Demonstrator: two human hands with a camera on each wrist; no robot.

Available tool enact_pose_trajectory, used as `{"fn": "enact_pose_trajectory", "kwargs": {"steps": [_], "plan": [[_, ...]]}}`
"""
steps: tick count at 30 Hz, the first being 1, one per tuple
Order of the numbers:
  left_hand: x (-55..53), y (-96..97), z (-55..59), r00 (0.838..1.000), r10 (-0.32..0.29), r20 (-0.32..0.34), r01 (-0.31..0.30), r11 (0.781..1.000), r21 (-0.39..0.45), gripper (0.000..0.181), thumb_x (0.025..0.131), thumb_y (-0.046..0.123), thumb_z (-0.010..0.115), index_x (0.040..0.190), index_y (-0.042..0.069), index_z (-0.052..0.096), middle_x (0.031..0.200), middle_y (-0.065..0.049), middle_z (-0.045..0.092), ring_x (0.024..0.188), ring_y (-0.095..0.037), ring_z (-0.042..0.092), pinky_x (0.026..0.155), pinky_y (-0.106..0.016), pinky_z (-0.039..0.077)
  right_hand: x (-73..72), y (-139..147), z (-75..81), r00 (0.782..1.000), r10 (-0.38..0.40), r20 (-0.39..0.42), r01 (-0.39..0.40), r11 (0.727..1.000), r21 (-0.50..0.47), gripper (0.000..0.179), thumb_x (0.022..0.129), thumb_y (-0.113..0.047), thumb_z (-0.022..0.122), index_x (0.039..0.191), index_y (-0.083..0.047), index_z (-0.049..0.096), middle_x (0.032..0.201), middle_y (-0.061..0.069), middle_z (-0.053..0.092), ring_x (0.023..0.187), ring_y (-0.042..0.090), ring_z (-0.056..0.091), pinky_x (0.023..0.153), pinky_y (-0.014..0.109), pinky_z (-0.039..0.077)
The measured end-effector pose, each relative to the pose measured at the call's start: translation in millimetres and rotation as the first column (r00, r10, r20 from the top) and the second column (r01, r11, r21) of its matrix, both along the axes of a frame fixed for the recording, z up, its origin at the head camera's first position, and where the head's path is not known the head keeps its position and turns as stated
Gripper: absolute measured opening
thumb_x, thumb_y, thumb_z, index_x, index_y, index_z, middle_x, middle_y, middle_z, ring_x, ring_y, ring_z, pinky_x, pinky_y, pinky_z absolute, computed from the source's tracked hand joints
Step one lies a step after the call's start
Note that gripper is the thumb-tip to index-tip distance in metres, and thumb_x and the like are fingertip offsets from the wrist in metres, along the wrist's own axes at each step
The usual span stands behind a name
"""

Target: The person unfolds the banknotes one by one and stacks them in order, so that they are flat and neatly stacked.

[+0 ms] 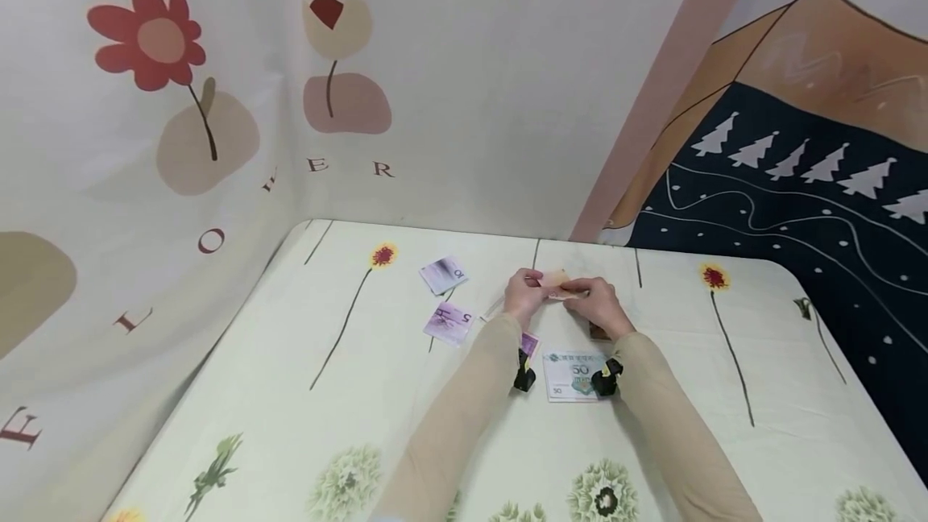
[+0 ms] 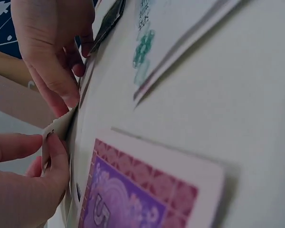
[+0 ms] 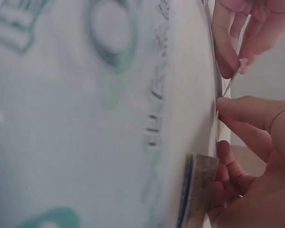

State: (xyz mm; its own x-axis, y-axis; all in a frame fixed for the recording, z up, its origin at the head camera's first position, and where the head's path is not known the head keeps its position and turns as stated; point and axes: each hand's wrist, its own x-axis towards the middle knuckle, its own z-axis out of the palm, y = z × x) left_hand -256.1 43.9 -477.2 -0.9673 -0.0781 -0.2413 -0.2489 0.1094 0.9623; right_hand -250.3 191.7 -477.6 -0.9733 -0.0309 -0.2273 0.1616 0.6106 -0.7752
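Observation:
Near the far edge of the table, both hands pinch a pale orange banknote. My left hand has its thumb and fingertips on one end, with the paper standing raised in the left wrist view. The right hand pinches the other end between thumb and finger, its other fingers loosely curled. Below the right hand lies a small brown stack, mostly covered in the head view. A purple note with a magenta border and a 5 lies by the left wrist. Close to the right wrist is a pale green 50 note.
To the left lie a purple 5 note and a lilac-grey 10 note. A pale slip shows beside the left hand. The flower-patterned tablecloth meets a printed curtain at the back.

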Motion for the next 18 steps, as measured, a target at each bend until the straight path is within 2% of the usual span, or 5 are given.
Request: {"fn": "enact_pose_trajectory", "kwargs": {"steps": [4,6,10,13,18], "plan": [[2.2,-6.0,0.0,1.000,-0.018,-0.026,0.017,0.999,-0.035,0.033,0.074,-0.014,0.066,0.103,0.000,0.066,0.093,-0.010,0.066,0.082,-0.019,0.060,0.070,-0.024,0.053,1.9,0,5.6,0.999,0.028,0.017,-0.028,0.999,-0.023,0.039,0.091,-0.019,0.067,0.126,-0.001,0.062,0.133,0.019,0.053,0.114,0.031,0.048,0.092,0.044,0.042],[3.6,-9.9,-0.4,0.998,-0.041,-0.051,0.038,0.997,-0.069,0.034,0.073,-0.015,0.064,0.104,0.000,0.066,0.095,-0.011,0.067,0.083,-0.019,0.062,0.070,-0.024,0.053,4.0,-3,8.2,0.998,0.056,-0.008,-0.057,0.998,-0.030,0.036,0.091,-0.020,0.067,0.121,0.000,0.065,0.125,0.019,0.059,0.108,0.030,0.052,0.088,0.042,0.043],[7.7,-15.5,2.7,0.991,-0.097,-0.096,0.084,0.988,-0.127,0.045,0.073,-0.015,0.063,0.116,0.001,0.061,0.098,-0.014,0.068,0.084,-0.022,0.066,0.068,-0.025,0.054,8.5,-10,13.0,0.993,0.087,-0.081,-0.090,0.995,-0.037,0.026,0.091,-0.016,0.068,0.110,0.001,0.069,0.109,0.016,0.066,0.100,0.029,0.058,0.086,0.043,0.045],[10.2,-18.9,6.7,0.986,-0.122,-0.110,0.107,0.985,-0.139,0.054,0.074,-0.015,0.063,0.124,0.004,0.055,0.097,-0.015,0.069,0.080,-0.022,0.067,0.066,-0.025,0.055,11.5,-16,15.2,0.990,0.081,-0.116,-0.087,0.995,-0.045,0.023,0.091,-0.014,0.067,0.108,0.001,0.069,0.107,0.015,0.066,0.098,0.029,0.059,0.085,0.042,0.047],[13.6,-23.2,13.5,0.982,-0.138,-0.126,0.123,0.985,-0.123,0.055,0.075,-0.014,0.066,0.125,0.005,0.054,0.093,-0.013,0.069,0.076,-0.021,0.067,0.065,-0.026,0.055,15.9,-22,18.4,0.988,0.053,-0.143,-0.065,0.995,-0.082,0.024,0.092,-0.015,0.066,0.111,-0.001,0.067,0.109,0.016,0.064,0.098,0.028,0.061,0.078,0.035,0.049]]}}
